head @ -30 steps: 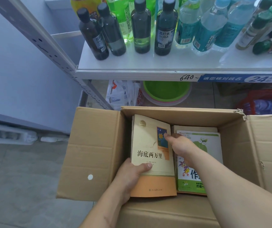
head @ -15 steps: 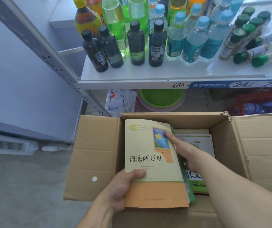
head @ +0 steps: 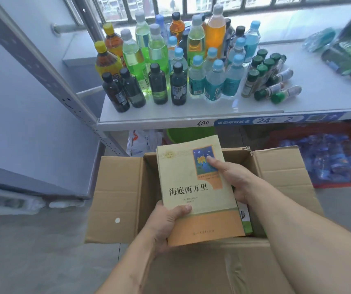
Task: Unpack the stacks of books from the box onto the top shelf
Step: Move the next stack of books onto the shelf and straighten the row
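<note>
- the step in hand looks like the lift-out: a stack of books, cream-and-orange cover on top, is held over the open cardboard box, its far edge already above the box's back wall.
- the left hand has its grip clamped on the stack's near left corner, thumb on the cover and fingers hidden beneath.
- the right hand has its grip clamped on the stack's right edge, thumb pressed on the blue cover picture, fingers wrapped under.
- a green-edged book shows just beside and below the stack on its right; whether it is part of the lifted stack or lies in the box i cannot tell.
- the shelf beyond the box is crowded on its left with bottles, with a bare patch to the right of the small green-capped ones.
- judging from this, the next move calls for carrying the stack up and forward, keeping it level so the books don't slide apart, clearing the shelf's front lip, and steering right of the bottles so none get knocked over.
</note>
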